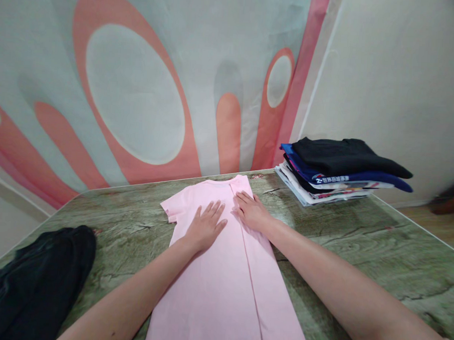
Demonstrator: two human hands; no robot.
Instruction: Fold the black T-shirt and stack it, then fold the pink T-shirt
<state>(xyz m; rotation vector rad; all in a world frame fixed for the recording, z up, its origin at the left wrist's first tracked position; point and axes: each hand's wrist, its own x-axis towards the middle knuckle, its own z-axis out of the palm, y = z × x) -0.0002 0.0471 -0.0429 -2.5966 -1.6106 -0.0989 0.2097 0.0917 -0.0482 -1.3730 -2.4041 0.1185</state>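
Observation:
A pink shirt (pixel 222 285) lies on the wood-patterned table, its neckline toward the far edge. Its right side is folded inward, making a long strip down the front, while the left sleeve sticks out flat. My left hand (pixel 205 226) rests on the upper middle of the shirt with fingers spread. On the folded strip near the shoulder lies my right hand (pixel 252 211), palm down, its fingers extended and slightly apart. Neither hand grips the cloth.
A stack of folded clothes (pixel 343 165), black on top, stands at the table's back right. Dark crumpled cloth (pixel 41 282) lies at the near left. Behind the table (pixel 134 221) is a wall covering with orange shapes.

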